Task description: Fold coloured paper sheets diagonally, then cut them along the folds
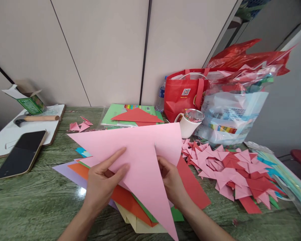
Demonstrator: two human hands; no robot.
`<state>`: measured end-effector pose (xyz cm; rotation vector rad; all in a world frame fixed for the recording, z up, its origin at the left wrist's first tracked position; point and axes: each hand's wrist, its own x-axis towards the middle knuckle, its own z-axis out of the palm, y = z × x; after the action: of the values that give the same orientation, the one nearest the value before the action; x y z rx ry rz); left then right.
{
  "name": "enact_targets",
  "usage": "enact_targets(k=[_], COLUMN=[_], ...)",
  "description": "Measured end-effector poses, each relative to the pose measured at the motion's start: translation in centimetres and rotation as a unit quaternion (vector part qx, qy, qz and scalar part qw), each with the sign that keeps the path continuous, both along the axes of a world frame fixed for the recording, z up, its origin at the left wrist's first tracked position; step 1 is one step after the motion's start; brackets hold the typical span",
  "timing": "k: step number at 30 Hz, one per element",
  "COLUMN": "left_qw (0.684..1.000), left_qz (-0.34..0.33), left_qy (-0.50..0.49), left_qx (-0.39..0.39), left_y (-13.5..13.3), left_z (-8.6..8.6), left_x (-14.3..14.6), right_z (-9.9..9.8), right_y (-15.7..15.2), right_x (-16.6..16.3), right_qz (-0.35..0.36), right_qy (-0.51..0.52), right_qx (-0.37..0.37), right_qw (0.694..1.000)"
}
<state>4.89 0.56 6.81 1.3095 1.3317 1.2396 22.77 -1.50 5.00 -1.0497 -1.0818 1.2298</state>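
Observation:
A large sheet of pink paper (140,174), folded over on the diagonal with a long point hanging toward me, is held up in front of me. My left hand (101,180) grips its left side, thumb and forefinger lying on the front. On the right, my right hand (171,179) has its fingers curled in at the edge of the folded flap, the tips partly hidden. The upper right of the sheet curves upward. Beneath it lie sheets of orange paper (130,202), purple paper (74,175), cream paper (140,225) and red paper (194,185), fanned out on the table.
Folded pink and red paper pieces (225,167) are heaped at the right. Behind stand a white mug (187,125), a red bag (175,100) and a clear plastic bag (230,113). A phone (21,152) and a wooden-handled hooked blade (41,118) lie left.

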Motion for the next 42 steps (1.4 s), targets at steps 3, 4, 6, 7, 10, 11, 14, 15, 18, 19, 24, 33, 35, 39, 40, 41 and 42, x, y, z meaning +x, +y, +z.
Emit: enact_targets(k=[3, 4, 6, 7, 10, 11, 14, 15, 18, 19, 24, 33, 35, 39, 40, 41, 42], left_qw=[1.0, 1.0, 1.0, 1.0, 1.0, 1.0, 1.0, 1.0, 0.998, 0.996, 0.991, 0.994, 0.994, 0.993, 0.992, 0.992, 0.992], left_qz=[-0.011, -0.013, -0.015, -0.014, -0.009, -0.007, -0.004, -0.006, -0.028, -0.037, -0.042, -0.022, -0.017, -0.01, -0.009, -0.008, -0.008], left_qy=[0.011, 0.013, 0.013, 0.012, 0.005, 0.004, -0.004, -0.013, -0.064, -0.084, -0.128, -0.102, -0.104, -0.119, -0.122, -0.124, -0.126], left_qx=[-0.002, -0.002, -0.001, -0.001, 0.001, 0.0, -0.005, -0.004, 0.0, -0.003, -0.024, -0.009, -0.013, -0.02, -0.023, -0.026, -0.03], left_y=[-0.09, -0.13, -0.21, -0.24, -0.29, -0.28, -0.17, -0.1, 0.09, 0.13, 0.11, 0.08, 0.09, 0.05, 0.03, 0.02, 0.0], left_z=[-0.21, -0.25, -0.31, -0.32, -0.29, -0.26, -0.2, -0.22, -0.46, -0.57, -0.86, -0.75, -0.67, -0.48, -0.47, -0.48, -0.51], left_x=[-0.02, -0.01, 0.0, 0.0, -0.02, -0.02, 0.02, 0.04, 0.09, 0.09, 0.1, 0.07, 0.13, 0.25, 0.26, 0.25, 0.22], right_z=[0.18, 0.27, 0.43, 0.49, 0.53, 0.5, 0.34, 0.28, 0.11, 0.08, 0.16, 0.09, 0.21, 0.3, 0.26, 0.22, 0.18], right_y=[-0.03, -0.04, -0.06, -0.06, -0.03, -0.02, 0.01, 0.01, 0.05, 0.07, 0.1, 0.08, 0.07, 0.01, 0.01, 0.01, 0.01], right_x=[0.18, 0.23, 0.32, 0.35, 0.39, 0.4, 0.41, 0.42, 0.45, 0.45, 0.49, 0.56, 0.56, 0.55, 0.55, 0.55, 0.56], right_qz=[0.0, 0.0, 0.001, 0.0, -0.002, -0.002, 0.003, 0.003, 0.003, 0.003, 0.008, 0.018, 0.023, 0.025, 0.025, 0.025, 0.026], right_qy=[0.007, 0.008, 0.006, 0.004, -0.001, -0.003, -0.009, -0.013, -0.023, -0.025, -0.022, -0.019, -0.019, -0.02, -0.02, -0.019, -0.019], right_qx=[-0.004, -0.006, -0.008, -0.009, -0.012, -0.013, -0.01, -0.008, -0.005, -0.004, -0.005, -0.007, -0.007, 0.002, 0.005, 0.008, 0.01], right_qw=[1.0, 1.0, 1.0, 1.0, 1.0, 1.0, 1.0, 1.0, 1.0, 1.0, 1.0, 1.0, 1.0, 0.999, 0.999, 0.999, 0.999])
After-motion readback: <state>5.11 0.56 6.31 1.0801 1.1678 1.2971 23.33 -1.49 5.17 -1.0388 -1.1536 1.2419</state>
